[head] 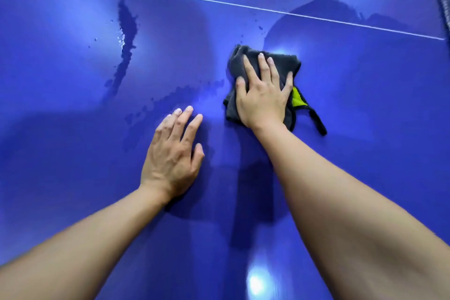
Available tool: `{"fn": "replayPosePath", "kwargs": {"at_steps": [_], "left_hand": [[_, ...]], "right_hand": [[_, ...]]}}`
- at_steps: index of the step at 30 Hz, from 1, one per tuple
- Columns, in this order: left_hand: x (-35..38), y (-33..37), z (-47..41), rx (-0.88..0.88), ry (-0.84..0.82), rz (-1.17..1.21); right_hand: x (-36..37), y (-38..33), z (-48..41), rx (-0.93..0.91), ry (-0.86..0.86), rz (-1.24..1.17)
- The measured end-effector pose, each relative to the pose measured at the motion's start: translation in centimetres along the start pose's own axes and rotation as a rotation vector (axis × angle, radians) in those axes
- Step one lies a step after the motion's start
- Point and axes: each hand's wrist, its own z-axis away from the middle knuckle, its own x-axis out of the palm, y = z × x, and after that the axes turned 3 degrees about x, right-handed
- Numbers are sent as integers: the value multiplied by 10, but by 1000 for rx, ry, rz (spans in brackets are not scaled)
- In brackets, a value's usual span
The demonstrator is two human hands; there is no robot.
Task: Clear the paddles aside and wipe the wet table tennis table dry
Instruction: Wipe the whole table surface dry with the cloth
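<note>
Cloth (236,63) flat under right grip (263,97)

I see blue table tennis table (73,178), glossy, white line (219,3) crossing far side. Water streak (126,36) and droplets left of centre. Dark grey cloth (287,63), crumpled, yellow-green patch showing, pressed to tabletop under my right hand (261,95).

R hand (264,102) on cloth (280,66), L hand (173,153) left of it, both on table (73,129).

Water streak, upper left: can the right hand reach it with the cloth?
Probably yes: only bare table separates the cloth under the right hand from the streak; the left hand rests lower.
</note>
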Motion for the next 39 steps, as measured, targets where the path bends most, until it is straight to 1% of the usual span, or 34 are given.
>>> {"fn": "replayPosePath", "kwargs": {"at_steps": [5,10,14,19,22,25,28,32,39], "left_hand": [[-1,0,-2,-5,15,17],[-1,-1,-3,-7,16,18],[1,-2,-5,-7,20,22],[5,-3,-3,4,51,28],[7,-4,-2,-1,72,57],[7,-4,1,-10,97,76],[3,-4,1,-38,143,169],[-6,-5,21,-162,195,245],[-14,14,165,-200,156,206]], "right_hand": [[4,-13,-105,28,-50,17],[5,-19,-178,-41,-74,53],[8,-23,-194,-53,-67,42],[5,-22,-183,-71,-70,65],[5,-30,-147,-85,-98,71],[4,-36,-80,-169,-106,76],[1,-39,-9,-206,-89,71],[0,-38,95,-234,-67,63],[-14,-32,286,-260,-50,-25]]}}
